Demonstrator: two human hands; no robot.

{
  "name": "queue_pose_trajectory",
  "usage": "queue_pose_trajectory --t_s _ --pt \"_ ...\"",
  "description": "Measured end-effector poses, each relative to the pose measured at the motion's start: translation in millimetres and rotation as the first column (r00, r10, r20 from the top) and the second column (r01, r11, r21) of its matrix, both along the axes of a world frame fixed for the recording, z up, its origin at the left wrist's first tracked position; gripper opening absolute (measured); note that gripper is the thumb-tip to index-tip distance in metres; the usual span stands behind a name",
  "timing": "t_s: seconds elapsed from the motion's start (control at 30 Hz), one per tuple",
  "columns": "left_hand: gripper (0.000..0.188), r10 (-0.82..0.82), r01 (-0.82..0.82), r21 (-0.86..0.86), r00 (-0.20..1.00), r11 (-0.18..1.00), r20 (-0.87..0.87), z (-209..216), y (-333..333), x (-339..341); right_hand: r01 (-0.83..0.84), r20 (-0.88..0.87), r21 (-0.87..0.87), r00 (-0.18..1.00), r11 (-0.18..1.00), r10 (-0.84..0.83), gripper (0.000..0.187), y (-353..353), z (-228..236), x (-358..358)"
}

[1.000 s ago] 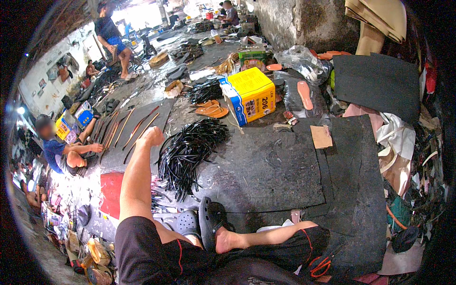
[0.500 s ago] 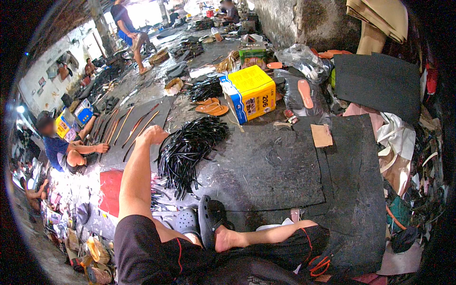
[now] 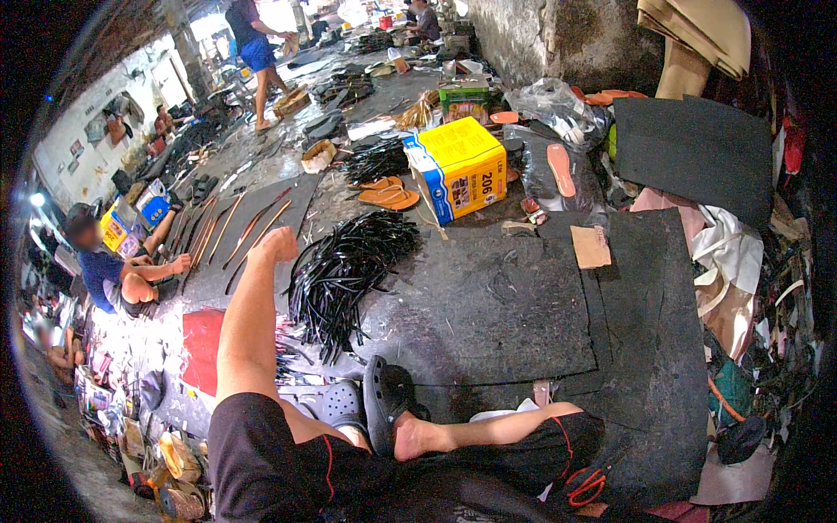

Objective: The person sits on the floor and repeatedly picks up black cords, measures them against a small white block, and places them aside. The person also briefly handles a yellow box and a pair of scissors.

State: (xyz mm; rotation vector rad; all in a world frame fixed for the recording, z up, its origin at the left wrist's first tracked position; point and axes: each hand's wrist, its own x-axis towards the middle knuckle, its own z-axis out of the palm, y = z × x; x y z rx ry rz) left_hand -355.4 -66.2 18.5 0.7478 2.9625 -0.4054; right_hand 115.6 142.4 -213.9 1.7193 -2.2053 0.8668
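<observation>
"Left hand (image 3: 275, 247) first. State?"

"At the end of an outstretched arm, fingers folded into a fist. No item shows in it; whether something thin is enclosed, I cannot tell."

"Right hand?"

"Out of view."

"Nearest the body?"

"Orange handles (image 3: 586, 488) beside the right leg, presumably of scissors laid within easy reach; blades not discernible. Next, dark clogs (image 3: 380, 403) at the mat (image 3: 488, 305), feet apparently placed so as not to tread on the goods."

"And the black bundle (image 3: 353, 275)?"

"Just right of the fist, heaped at the mat's left end. Contact with the hand is unconfirmed. Strands fan loosely, probably so that single ones come away; overlap prevents a count."

"Further out?"

"Long strips (image 3: 255, 228) lie spaced in a row past the fist, likely to prevent tangling. The arm may cover some ends. At left sits a co-worker (image 3: 103, 270), hand (image 3: 181, 263) by the row; its grip cannot be read. Beyond are tan sandals (image 3: 390, 195) and a yellow box (image 3: 462, 170), contents hidden."

"Farthest?"

"Someone standing (image 3: 253, 48), cut off at the top edge."
</observation>
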Motion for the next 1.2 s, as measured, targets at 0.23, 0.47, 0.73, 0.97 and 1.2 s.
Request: queue_pose_trajectory --t_s 0.23,0.47,0.73,0.97,1.2 --pt "0.021 -0.015 0.014 0.022 0.999 1.0 0.032 32.8 17.2 35.8 -0.03 0.079 -0.041 0.996 0.999 0.033 0.006 2.3 9.9 -2.9" --pt "0.033 0.078 -0.087 0.021 0.959 0.996 0.273 38.9 19.9 33.0 -0.034 0.032 0.094 0.999 0.995 0.031 0.01 12.3 47.1 -3.0" --pt "0.045 0.093 -0.076 -0.073 0.959 0.994 0.267 26.0 19.3 18.7 0.048 -0.064 0.278 0.997 0.959 -0.031 0.009 -10.5 -2.2 -1.9" --pt "0.043 0.24 -0.284 0.133 0.931 0.95 0.275 36.5 20.8 32.5 0.039 -0.073 0.315 0.997 0.948 -0.017 0.007 -14.1 -31.2 -4.5" --pt "0.031 -0.045 0.045 0.011 0.999 0.999 -0.029 20.2 7.5 20.3 -0.19 0.054 0.366 0.982 0.911 0.183 0.007 -10.1 3.4 -10.3"
